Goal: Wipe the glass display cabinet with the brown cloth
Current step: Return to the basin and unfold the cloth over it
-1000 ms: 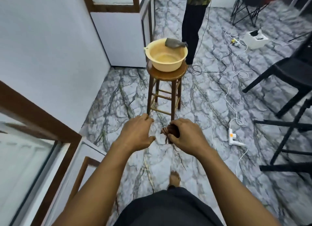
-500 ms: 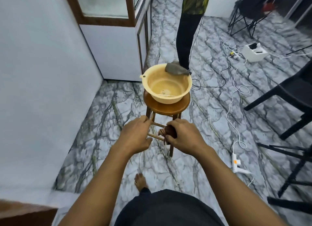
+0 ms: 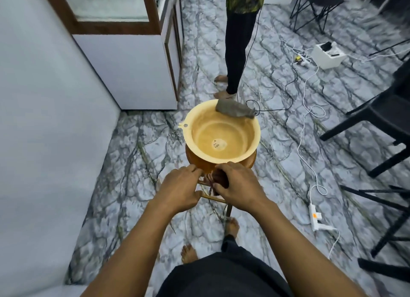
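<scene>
My right hand [image 3: 237, 186] is closed around a bunched brown cloth [image 3: 218, 179], of which only a dark wad shows between my fingers. My left hand [image 3: 179, 189] is curled beside it, fingertips close to the cloth; I cannot tell whether it grips it. Both hands hover just in front of a yellow plastic basin [image 3: 221, 132] on a round wooden stool [image 3: 199, 162]. A grey cloth [image 3: 235, 109] hangs over the basin's far rim. The glass display cabinet [image 3: 124, 14], wood-framed on a white base, stands at the top left.
A white wall [image 3: 44, 119] runs along the left. Another person's legs [image 3: 237, 59] stand just beyond the basin. White cables, a power strip [image 3: 315, 215] and a white box [image 3: 328, 54] lie on the marble floor to the right. Black chairs [image 3: 381, 119] stand at the right edge.
I have walked forward: the stool and basin are now directly under my hands, and the near cabinet at the lower left has left the view. My hands keep their pose around the cloth.
</scene>
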Demonstrator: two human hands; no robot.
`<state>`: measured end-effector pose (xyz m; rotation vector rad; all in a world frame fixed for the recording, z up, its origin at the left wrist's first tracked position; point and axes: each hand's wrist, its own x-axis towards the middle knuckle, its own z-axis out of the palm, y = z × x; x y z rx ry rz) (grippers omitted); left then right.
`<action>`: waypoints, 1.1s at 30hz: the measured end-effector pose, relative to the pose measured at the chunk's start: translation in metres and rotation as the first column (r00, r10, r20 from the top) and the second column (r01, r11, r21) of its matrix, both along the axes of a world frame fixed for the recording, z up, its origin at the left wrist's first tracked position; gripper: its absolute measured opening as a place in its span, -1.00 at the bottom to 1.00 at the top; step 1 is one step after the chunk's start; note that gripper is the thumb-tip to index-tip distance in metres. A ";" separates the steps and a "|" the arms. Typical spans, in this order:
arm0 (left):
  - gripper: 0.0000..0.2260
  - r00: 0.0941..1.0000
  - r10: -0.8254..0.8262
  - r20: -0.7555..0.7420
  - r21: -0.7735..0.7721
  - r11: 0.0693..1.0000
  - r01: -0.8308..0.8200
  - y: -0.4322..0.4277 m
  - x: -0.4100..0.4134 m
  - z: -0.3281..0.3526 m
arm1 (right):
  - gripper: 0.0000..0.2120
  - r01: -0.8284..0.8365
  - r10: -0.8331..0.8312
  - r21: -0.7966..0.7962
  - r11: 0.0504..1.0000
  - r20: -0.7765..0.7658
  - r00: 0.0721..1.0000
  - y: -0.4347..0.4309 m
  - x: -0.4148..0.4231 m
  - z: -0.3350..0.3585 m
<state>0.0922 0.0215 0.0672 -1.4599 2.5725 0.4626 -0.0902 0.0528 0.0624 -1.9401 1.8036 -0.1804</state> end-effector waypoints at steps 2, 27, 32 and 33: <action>-0.57 1.000 0.023 0.005 0.001 1.000 -0.023 -0.012 -0.006 -0.003 | -0.48 -0.018 0.018 0.004 1.000 0.002 1.000 -0.015 -0.006 -0.003; -0.72 0.739 0.431 -0.518 0.438 0.876 -0.204 -0.075 -0.045 -0.006 | -0.60 -0.101 0.077 0.136 0.986 0.175 0.982 -0.088 -0.057 -0.007; -0.73 0.572 0.556 -0.603 0.574 0.801 -0.173 -0.079 -0.043 -0.003 | -0.60 -0.107 0.076 0.136 0.985 0.215 0.974 -0.094 -0.052 -0.007; -0.71 0.558 0.568 -0.605 0.582 0.794 -0.177 -0.080 -0.044 -0.004 | -0.55 -0.105 0.071 0.133 0.986 0.240 0.968 -0.094 -0.051 -0.007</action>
